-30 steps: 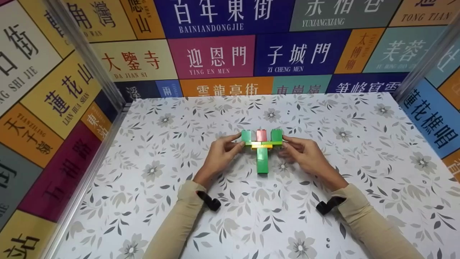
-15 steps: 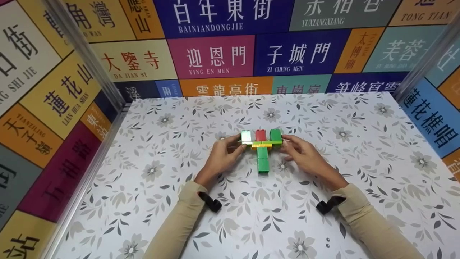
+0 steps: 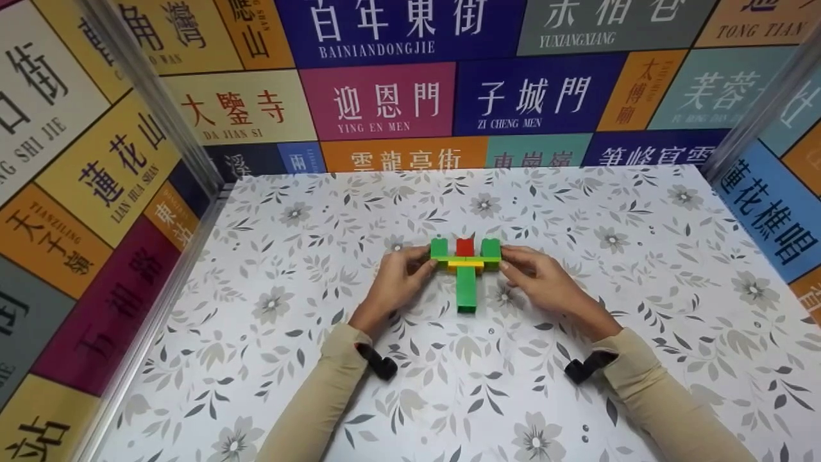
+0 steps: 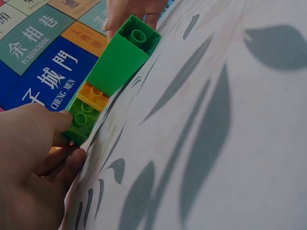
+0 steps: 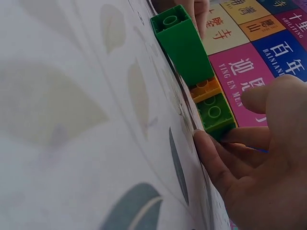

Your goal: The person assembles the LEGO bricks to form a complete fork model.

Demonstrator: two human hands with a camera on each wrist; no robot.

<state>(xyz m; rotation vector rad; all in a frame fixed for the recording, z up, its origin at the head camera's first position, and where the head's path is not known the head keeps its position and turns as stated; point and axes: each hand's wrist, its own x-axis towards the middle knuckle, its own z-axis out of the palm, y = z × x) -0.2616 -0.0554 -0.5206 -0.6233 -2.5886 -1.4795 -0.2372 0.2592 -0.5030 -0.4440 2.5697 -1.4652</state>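
A toy-brick model (image 3: 466, 289) lies on the patterned table, between both hands. A green stem leads to a yellow brick (image 3: 465, 265) and a lime crossbar. Beyond the bar stand a red brick (image 3: 465, 248) and two green bricks at its ends. The stem's hollow end (image 4: 138, 36) shows in both wrist views. My left hand (image 3: 396, 279) pinches the bar's left end between thumb and fingers. At the right end, fingertips of my right hand (image 3: 539, 276) touch the model; in the right wrist view its thumb (image 5: 256, 98) stands apart from it.
White table covering (image 3: 410, 398) with grey flowers and leaves surrounds the model. A sign-covered back wall (image 3: 385, 99) and side walls enclose the table. Clear strips run along the corners. Black wrist straps (image 3: 378, 361) sit at both sleeve cuffs.
The model has tipped back, so its stem's hollow end now faces me, and it sits slightly nearer and further left. My right hand has followed it left; my left hand has barely moved.
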